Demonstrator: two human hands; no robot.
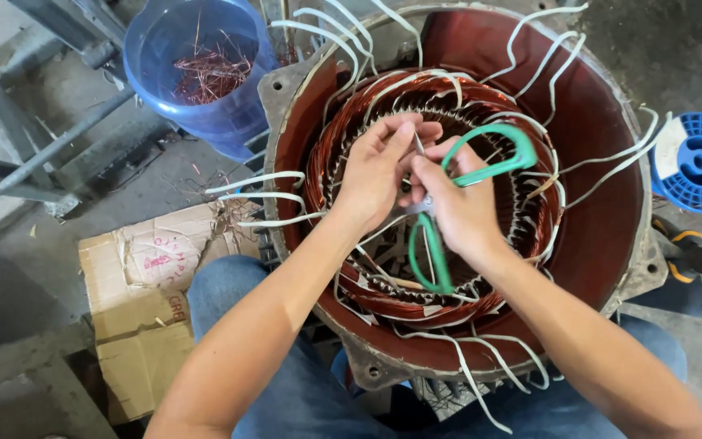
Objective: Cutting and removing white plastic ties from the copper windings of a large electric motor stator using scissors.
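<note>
A large round motor stator (603,138) with a red-brown inner wall stands on end between my knees. Copper windings (383,97) ring its bore, and several white sleeved leads (253,180) stick out around the rim. My right hand (461,207) holds green-handled scissors (493,158) over the middle of the bore. My left hand (375,167) meets it there, fingertips pinching something thin near the scissor blades; what it pinches is too small to tell.
A blue plastic bucket (160,89) with copper wire scraps stands at the upper left. A blue spool (696,162) and yellow-handled pliers (684,252) lie at the right. Flattened cardboard (136,301) lies on the concrete floor at the left, beside grey metal bars (42,150).
</note>
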